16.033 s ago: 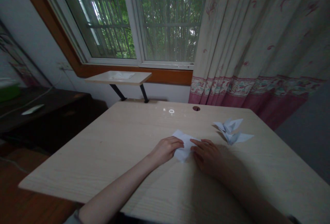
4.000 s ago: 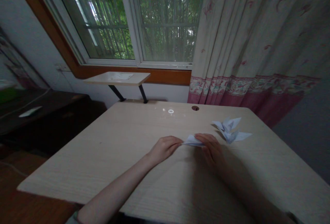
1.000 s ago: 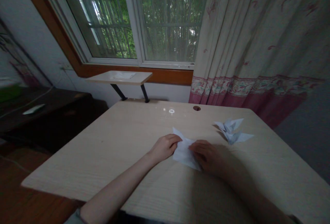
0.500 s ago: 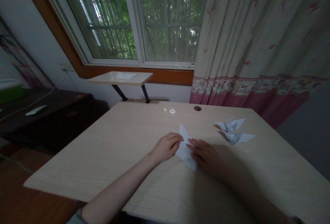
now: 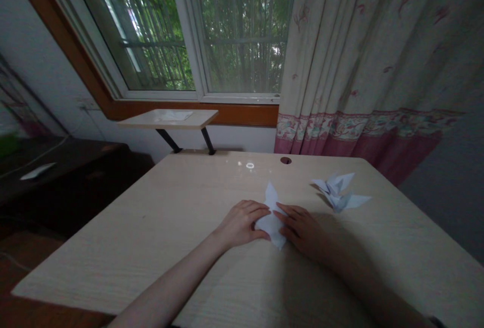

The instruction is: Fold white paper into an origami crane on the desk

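A white folded paper lies on the light wooden table, with one pointed tip aimed toward the window. My left hand rests on its left side, fingers curled and pressing it down. My right hand lies on its right side, fingers stretched flat onto the paper. Farther right on the table sits a finished folded paper figure with spread wings, apart from both hands.
A round cable hole is near the table's far edge. A small shelf on black brackets hangs under the window. A patterned curtain hangs at the right. A dark cabinet stands at the left.
The paper has turned, so its tip points more straight away from me. Both hands have closed in on it from either side. The camera view has shifted slightly.
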Demonstrator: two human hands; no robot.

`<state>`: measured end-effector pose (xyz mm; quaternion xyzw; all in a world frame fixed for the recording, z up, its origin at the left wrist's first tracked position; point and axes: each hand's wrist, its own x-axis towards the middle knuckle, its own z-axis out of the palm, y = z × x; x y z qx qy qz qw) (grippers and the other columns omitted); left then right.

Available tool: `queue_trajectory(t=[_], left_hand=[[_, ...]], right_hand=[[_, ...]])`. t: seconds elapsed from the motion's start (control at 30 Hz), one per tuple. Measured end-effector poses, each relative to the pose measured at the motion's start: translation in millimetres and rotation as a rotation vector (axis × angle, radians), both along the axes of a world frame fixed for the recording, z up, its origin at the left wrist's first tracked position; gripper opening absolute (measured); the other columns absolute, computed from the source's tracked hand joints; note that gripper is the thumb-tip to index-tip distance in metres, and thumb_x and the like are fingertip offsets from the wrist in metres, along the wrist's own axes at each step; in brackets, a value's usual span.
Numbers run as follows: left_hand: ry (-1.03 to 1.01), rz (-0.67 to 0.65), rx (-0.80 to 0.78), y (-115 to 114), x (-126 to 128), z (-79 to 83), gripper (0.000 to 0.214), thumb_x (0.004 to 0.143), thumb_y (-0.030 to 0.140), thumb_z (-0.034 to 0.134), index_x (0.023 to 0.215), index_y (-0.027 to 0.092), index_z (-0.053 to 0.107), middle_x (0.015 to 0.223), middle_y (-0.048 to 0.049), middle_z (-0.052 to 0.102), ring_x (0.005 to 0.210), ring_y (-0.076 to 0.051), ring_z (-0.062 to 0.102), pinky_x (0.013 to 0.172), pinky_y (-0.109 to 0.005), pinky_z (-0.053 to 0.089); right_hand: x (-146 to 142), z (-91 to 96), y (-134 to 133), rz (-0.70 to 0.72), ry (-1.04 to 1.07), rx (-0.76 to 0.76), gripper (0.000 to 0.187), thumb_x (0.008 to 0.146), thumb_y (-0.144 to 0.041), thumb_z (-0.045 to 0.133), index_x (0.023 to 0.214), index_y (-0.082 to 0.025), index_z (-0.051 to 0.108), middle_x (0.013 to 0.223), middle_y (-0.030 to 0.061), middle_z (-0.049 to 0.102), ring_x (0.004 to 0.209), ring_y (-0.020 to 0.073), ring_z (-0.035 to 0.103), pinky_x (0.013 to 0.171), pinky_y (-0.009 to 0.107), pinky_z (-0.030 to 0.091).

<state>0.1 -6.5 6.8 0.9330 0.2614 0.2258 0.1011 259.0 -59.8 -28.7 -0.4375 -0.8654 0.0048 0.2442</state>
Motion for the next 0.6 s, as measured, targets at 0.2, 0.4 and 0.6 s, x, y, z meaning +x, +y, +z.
queue_trajectory(t=[0.2, 0.4, 0.6], left_hand=[[-0.021, -0.012, -0.012, 1.0, -1.6, -2.2, 0.055, 0.092, 0.066, 0.059, 0.124, 0.022, 0.068, 0.124, -0.0082, 0.074, 0.113, -0.027, 0.070, 0.099, -0.041, 0.053], [-0.014, 0.016, -0.035, -0.1, -0.5, 1.4, 0.045, 0.097, 0.058, 0.058, 0.123, 0.022, 0.069, 0.122, -0.0073, 0.075, 0.112, -0.025, 0.071, 0.098, -0.041, 0.054], [-0.026, 0.045, -0.060, -1.9, -0.5, 2.6, 0.040, 0.104, 0.049, 0.051, 0.127, 0.020, 0.066, 0.125, -0.0093, 0.074, 0.116, -0.024, 0.069, 0.100, -0.040, 0.055]], right_hand=[[4.6, 2.4, -0.8, 0.023, -0.012, -0.051, 0.052, 0.098, -0.047, 0.059, 0.144, -0.022, 0.058, 0.149, 0.0129, 0.057, 0.132, 0.0294, 0.056, 0.112, 0.052, 0.044], [6.6, 8.8, -1.6, 0.034, 0.103, -0.090, 0.051, 0.096, -0.041, 0.063, 0.144, -0.026, 0.057, 0.142, 0.0113, 0.064, 0.128, 0.0294, 0.060, 0.111, 0.053, 0.045], [8.2, 5.6, -2.0, -0.013, 0.191, -0.053, 0.040, 0.099, -0.028, 0.053, 0.138, -0.027, 0.059, 0.134, 0.0092, 0.069, 0.122, 0.0262, 0.065, 0.106, 0.050, 0.052]])
